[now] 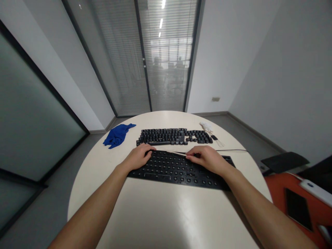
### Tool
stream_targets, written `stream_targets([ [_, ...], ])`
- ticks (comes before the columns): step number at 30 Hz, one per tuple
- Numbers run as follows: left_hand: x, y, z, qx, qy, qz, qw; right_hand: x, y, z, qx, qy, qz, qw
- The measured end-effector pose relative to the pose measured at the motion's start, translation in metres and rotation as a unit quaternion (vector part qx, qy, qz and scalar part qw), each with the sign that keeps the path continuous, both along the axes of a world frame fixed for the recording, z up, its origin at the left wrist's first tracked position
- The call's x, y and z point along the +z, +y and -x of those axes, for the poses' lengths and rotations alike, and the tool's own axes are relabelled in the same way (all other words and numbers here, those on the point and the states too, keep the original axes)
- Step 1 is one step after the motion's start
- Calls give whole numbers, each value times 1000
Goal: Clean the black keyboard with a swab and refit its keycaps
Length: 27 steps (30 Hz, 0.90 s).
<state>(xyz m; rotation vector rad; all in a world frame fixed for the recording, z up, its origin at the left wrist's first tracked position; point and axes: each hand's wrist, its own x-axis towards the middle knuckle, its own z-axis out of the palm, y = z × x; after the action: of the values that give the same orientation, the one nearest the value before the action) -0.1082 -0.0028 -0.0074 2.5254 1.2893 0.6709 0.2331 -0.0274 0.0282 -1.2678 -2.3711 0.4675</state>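
A black keyboard base (178,173) with its keycaps off lies flat on the round table. My left hand (140,155) grips its upper left corner, fingers over the far edge and thumb on the top face. Between the thumb and fingers of my right hand (203,157) is a thin white cotton swab (177,153), pointing left along the upper rows of the base; its tip is too small to make out clearly. Beyond the base, the loose black keycaps (163,135) are laid out in keyboard order.
A crumpled blue cloth (118,135) lies at the table's (145,211) left. White cotton swabs (206,127) and a wire keycap puller (219,141) sit at the back right. The keyboard cable (233,150) runs rightward. A phone (298,208) rests on an orange seat at right.
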Motion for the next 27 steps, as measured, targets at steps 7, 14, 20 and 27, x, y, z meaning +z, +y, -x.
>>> stream_targets([
  [7, 0, 0, 1, -1, 1, 3, 1000, -1, 0, 0, -3, 1, -5, 1000],
  [14, 2, -1, 0, 0, 0, 3, 1000, -2, 0, 1, 6, 0, 5, 1000],
  [20, -1, 1, 1, -1, 3, 4, 1000, -4, 1, -1, 12, -2, 4, 1000],
  [27, -1, 1, 1, 0, 4, 5, 1000, -2, 0, 1, 5, 1, -1, 1000],
])
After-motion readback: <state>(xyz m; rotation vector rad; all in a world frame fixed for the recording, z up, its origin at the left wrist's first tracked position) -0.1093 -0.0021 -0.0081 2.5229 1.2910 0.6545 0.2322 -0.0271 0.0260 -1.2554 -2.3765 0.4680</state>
